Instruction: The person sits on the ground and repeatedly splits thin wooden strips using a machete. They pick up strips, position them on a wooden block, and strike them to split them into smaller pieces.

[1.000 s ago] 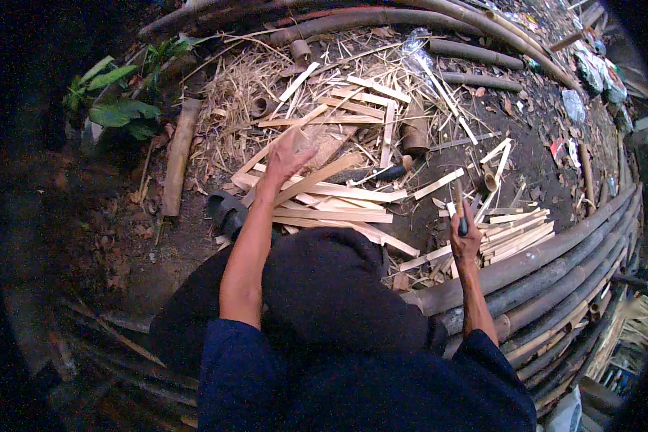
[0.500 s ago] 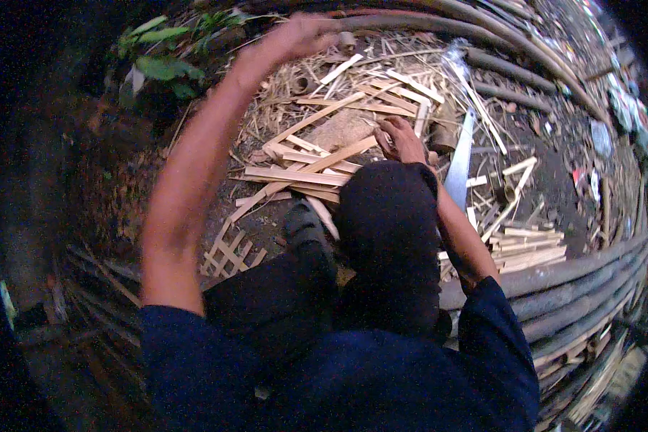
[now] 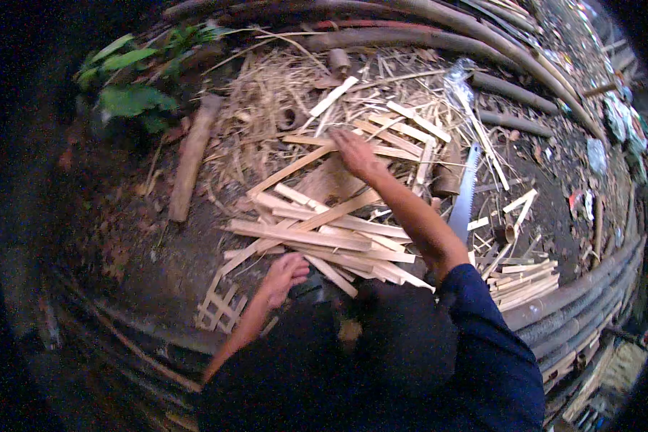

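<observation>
Though high before, L hand point(image 3: 285, 278) nr slats point(image 3: 302, 236), fingers loose; R hand point(image 3: 356, 154) grip unclear

Outdoor, makeshift wood/bamboo workshop, by the looks of it. Work's right on bare earth point(image 3: 147, 248): pale cut strips point(image 3: 317, 237) heaped bet. L grip point(image 3: 284, 277) & R grip point(image 3: 353, 153), straw-like scraps point(image 3: 248, 108) just beyond R grip, toothed saw blade point(image 3: 466, 191) to its R. Farther R, a tidier strip pile point(image 3: 527, 284) nr stacked poles point(image 3: 569, 286), prob. bamboo. More long poles point(image 3: 403, 37) well beyond both grips; green leafy plant point(image 3: 129, 101) far L of R grip, plastic litter point(image 3: 626, 126) far R.
</observation>
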Tool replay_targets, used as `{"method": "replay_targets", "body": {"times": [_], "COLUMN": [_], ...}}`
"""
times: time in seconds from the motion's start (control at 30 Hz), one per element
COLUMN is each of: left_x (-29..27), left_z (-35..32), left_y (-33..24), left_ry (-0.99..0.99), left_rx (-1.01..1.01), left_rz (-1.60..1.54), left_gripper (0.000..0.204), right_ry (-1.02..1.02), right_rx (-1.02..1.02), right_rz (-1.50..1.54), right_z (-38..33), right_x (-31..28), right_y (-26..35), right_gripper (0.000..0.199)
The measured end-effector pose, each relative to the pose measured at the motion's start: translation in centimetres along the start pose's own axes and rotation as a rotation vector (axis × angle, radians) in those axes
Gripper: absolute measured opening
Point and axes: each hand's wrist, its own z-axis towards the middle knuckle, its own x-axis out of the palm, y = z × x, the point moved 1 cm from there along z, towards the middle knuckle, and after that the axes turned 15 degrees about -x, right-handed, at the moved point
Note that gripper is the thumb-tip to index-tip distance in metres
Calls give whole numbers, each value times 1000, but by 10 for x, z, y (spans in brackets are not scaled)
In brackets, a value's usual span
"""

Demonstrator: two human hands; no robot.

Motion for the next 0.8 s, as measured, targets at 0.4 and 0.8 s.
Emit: {"method": "replay_targets", "body": {"times": [0.4,0.8], "left_x": [20,46], "left_z": [68,65], "left_y": [45,14], "left_ry": [-150,-165], "left_rx": [133,255], "left_rz": [-618,-600], "left_gripper": [57,61], "right_ry": [168,398], "right_rx": [-44,93], "right_rz": [-157,-6], "right_z": [-18,-119], "right_x": [-11,-22], "right_y": [50,133], "right_gripper": [32,49]}}
